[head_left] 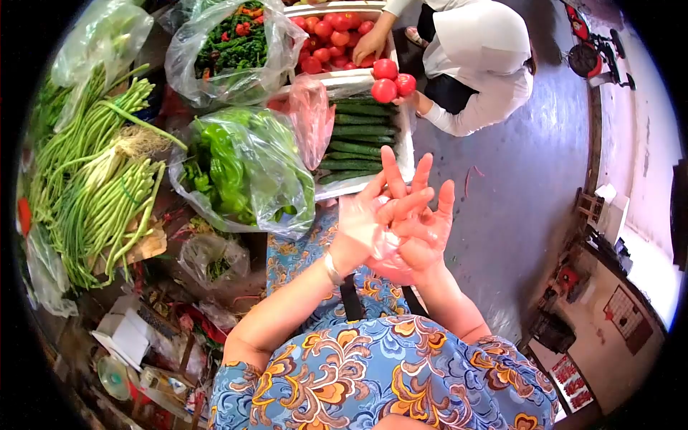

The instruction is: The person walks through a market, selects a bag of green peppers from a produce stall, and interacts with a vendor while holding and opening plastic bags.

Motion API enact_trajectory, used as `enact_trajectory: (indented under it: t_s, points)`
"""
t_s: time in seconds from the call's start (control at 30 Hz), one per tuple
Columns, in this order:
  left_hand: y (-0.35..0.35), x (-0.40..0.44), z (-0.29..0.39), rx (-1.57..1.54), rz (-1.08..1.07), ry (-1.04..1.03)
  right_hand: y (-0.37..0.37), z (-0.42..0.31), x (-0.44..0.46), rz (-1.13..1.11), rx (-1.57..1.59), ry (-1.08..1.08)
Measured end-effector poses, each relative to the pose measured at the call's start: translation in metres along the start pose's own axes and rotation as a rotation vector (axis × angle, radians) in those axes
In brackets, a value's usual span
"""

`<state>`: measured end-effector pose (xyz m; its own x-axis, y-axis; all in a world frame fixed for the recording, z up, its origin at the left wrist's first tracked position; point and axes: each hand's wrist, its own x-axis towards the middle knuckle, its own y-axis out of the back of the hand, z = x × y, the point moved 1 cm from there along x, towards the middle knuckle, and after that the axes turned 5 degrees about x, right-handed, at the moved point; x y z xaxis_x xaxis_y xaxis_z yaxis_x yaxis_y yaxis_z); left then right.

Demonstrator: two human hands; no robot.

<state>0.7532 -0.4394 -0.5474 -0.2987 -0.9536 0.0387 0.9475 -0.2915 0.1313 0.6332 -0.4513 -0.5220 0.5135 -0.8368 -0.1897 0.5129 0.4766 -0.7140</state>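
Observation:
My left hand [362, 228], with a bangle on its wrist, crosses in front of my right hand [424, 233] above my lap. The palms meet or nearly meet, and the fingers of both hands are stretched out and apart. A pale pink, shiny patch like thin plastic film [388, 259] shows low between the palms; whether either hand grips it I cannot make out. Just beyond my fingertips lies a white box [405, 147] of cucumbers [358, 143]. A pink plastic bag [312, 122] is draped over its left side.
Another person [480, 64] crouches ahead, holding several tomatoes [385, 89] in one hand and reaching into a tomato box [390, 44] with the other. Bags of green peppers [233, 168] and chillies [229, 54], plus long green stalks [118, 186], lie left. Grey floor [494, 215] stretches right.

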Motion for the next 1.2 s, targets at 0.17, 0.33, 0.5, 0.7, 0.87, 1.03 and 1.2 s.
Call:
enact_trajectory:
  t_s: [0.17, 0.33, 0.5, 0.7, 0.87, 1.03, 1.2]
  points:
    - [-0.042, 0.001, -0.009, -0.644, 0.073, 0.43, -0.009, -0.015, -0.014, -0.015, 0.095, 0.055]
    - [-0.055, 0.002, -0.016, -0.875, 0.106, 0.724, -0.016, -0.02, -0.017, 0.1, -0.014, 0.297]
    - [-0.067, 0.008, -0.011, -0.614, 0.029, 0.661, -0.018, -0.04, -0.029, 0.125, -0.008, 0.352]
    - [-0.083, 0.019, 0.014, -0.111, 0.183, 0.457, -0.018, -0.074, -0.045, 0.009, 0.108, 0.264]
    - [-0.097, 0.034, 0.016, -0.373, 0.01, 0.398, -0.027, -0.092, -0.059, -0.066, 0.22, 0.26]
    - [-0.118, 0.05, 0.019, -0.179, -0.103, 0.264, -0.041, -0.105, -0.076, -0.084, 0.245, 0.322]
    - [-0.148, 0.062, 0.01, -0.125, -0.23, 0.194, -0.06, -0.118, -0.093, -0.144, 0.248, 0.448]
